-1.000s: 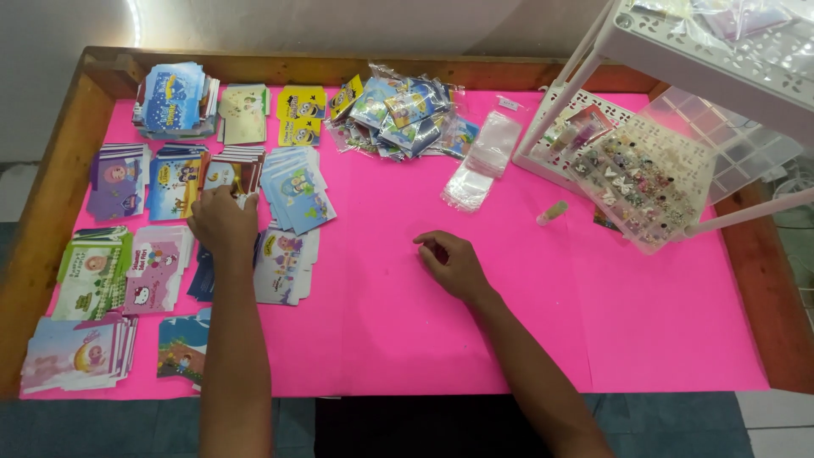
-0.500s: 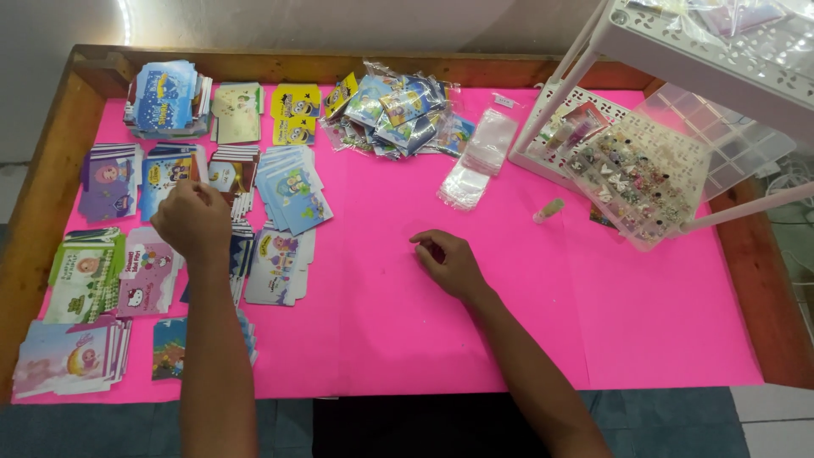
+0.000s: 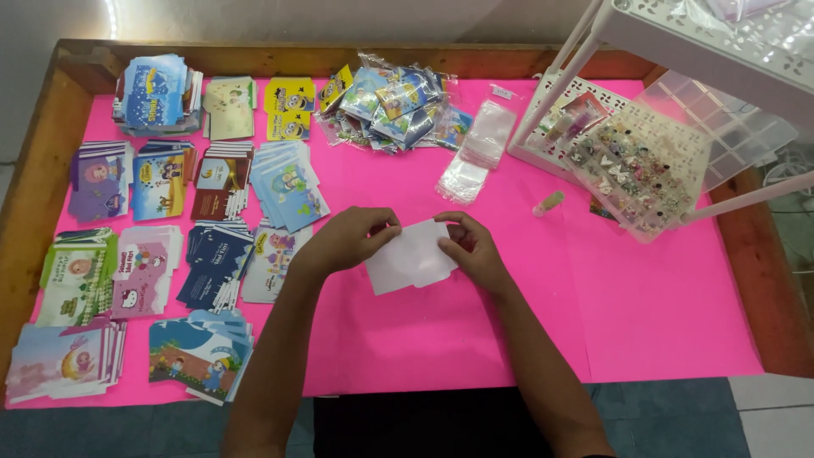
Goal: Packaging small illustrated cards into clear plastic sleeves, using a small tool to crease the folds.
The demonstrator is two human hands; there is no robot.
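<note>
A: Holding a white card blank (image 3: 413, 257) between both hands, just over the middle of the pink sheet (image 3: 661, 305) that covers the counter (image 3: 51, 178). Our left hand (image 3: 346, 240) is closed on its left edge, fingers curled, thumb on top. Our right hand (image 3: 471, 246) pinches the right edge the same way. Plain side faces up; we cannot tell what is on the other face.

B: Step in hand, as we judge it?

A: Handling one flat card envelope, probably about to fold or open it. Both hands are occupied, so neither is free for anything else.

B: What does the next move call for?

A: In our view, a steady pinch on one side while the other hand's fingers work the flap or crease; the blank is thin and would bend out of line easily.

B: Surroundings, working outward?

A: Stacks of printed card envelopes (image 3: 212, 263) lie in rows to the left, near the left hand. Beyond, a heap of filled clear packets (image 3: 390, 97), then empty clear sleeves (image 3: 479, 148). To the right, well apart, a clear compartment box of small beads (image 3: 644, 170) beside a white rack (image 3: 712, 34).
</note>
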